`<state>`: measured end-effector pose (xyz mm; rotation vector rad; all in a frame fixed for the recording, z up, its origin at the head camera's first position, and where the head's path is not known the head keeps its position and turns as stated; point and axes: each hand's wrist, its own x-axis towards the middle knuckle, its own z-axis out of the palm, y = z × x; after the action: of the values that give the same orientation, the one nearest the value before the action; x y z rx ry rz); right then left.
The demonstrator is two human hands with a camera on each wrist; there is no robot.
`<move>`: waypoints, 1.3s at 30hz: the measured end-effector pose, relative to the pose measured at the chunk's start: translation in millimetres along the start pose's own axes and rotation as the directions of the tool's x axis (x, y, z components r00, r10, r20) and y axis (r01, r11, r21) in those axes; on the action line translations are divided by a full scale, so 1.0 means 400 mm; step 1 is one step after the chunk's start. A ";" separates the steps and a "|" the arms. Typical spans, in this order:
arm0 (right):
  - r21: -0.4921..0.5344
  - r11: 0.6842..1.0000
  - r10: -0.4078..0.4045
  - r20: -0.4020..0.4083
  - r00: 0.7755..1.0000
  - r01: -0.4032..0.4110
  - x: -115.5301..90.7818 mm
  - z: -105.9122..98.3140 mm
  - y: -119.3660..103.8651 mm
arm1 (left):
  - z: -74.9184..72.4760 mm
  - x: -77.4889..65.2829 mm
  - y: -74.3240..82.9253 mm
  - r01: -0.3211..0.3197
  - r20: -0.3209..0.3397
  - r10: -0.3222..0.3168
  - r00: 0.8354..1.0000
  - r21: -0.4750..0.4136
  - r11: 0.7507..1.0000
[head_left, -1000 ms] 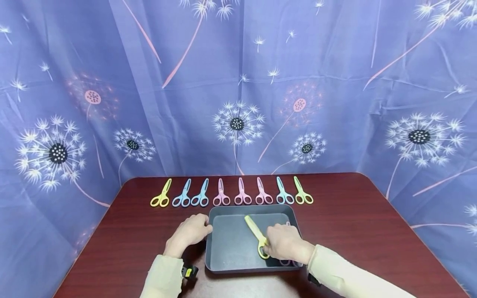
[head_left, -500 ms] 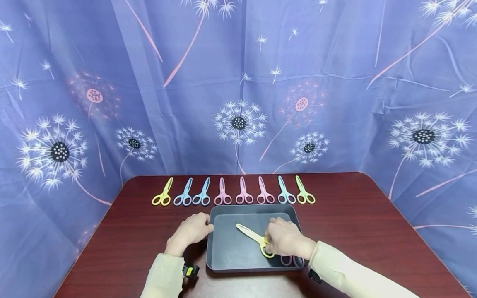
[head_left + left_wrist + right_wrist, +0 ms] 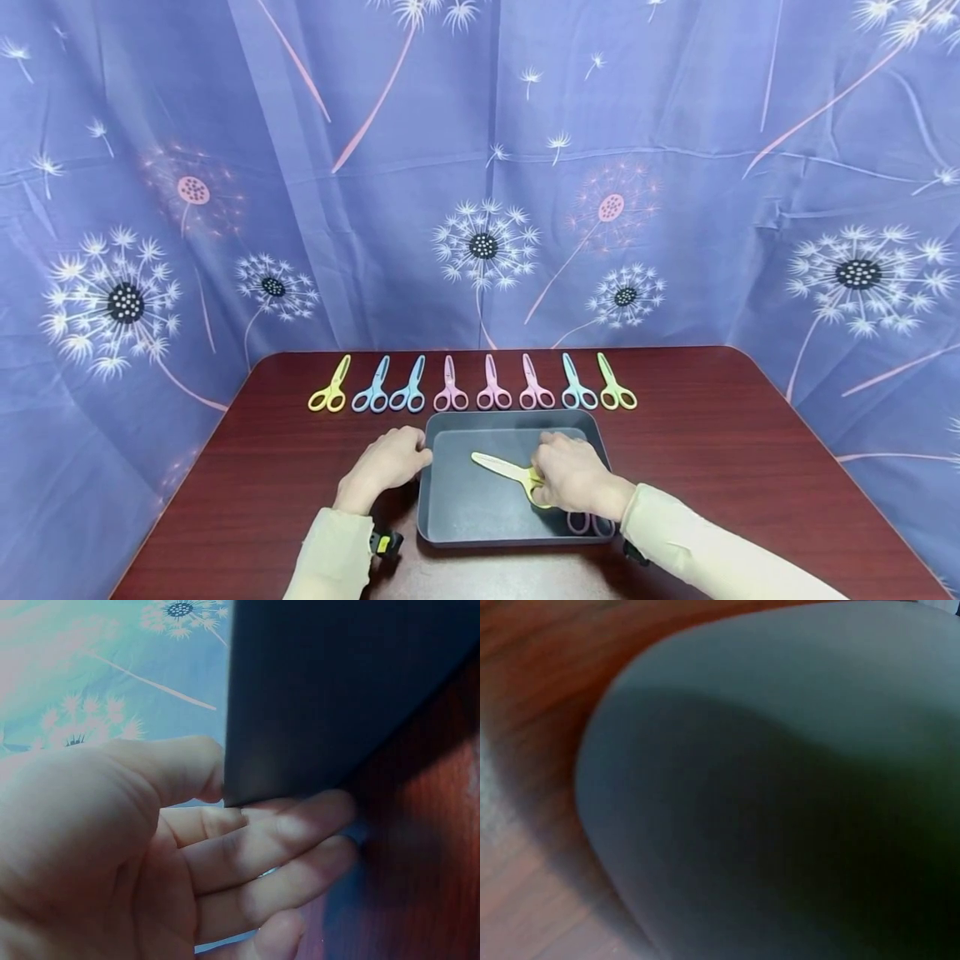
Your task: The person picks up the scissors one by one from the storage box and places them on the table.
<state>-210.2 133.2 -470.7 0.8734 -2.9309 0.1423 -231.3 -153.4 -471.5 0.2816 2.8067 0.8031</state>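
Observation:
In the head view, my right hand (image 3: 573,473) pinches yellow scissors (image 3: 501,466) by the handles, over the right half of a dark grey tray (image 3: 457,533). The blades point left. Purple-handled scissors (image 3: 578,523) lie in the tray's near right corner, partly hidden beneath that hand. At the tray's left side my left hand (image 3: 386,462) grips the wall, thumb at the rim. The left wrist view shows the left hand (image 3: 225,847) with its thumb at the tray's (image 3: 315,697) edge and its fingers along the outside. My right hand is hidden in its own wrist view.
Beyond the tray, a row of scissors spans the reddish-brown table (image 3: 712,450): yellow (image 3: 328,395), blue (image 3: 371,394), pink (image 3: 451,394) and green (image 3: 617,394) ones among them. A blue dandelion-print cloth (image 3: 375,208) hangs behind the table.
The yellow scissors have turned in my right hand, their tip swinging left and toward me. My left hand has stayed at the tray's left side.

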 end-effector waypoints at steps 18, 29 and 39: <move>-0.005 0.994 -0.105 -0.151 0.983 0.106 0.008 -0.036 0.057 | 0.000 -0.002 0.006 0.000 0.007 0.000 1.000 -0.007 1.000; -0.024 0.995 -0.099 -0.263 0.960 0.096 0.017 -0.108 0.135 | -0.002 -0.003 0.008 0.000 0.004 0.000 1.000 -0.007 1.000; 0.007 1.000 -0.022 -0.292 0.956 0.025 0.018 -0.141 0.219 | 0.000 -0.007 0.008 -0.002 -0.002 0.002 1.000 -0.013 1.000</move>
<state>-261.4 208.7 -419.9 0.8097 -2.6465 0.2615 -228.0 -151.3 -469.4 0.2811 2.8024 0.8226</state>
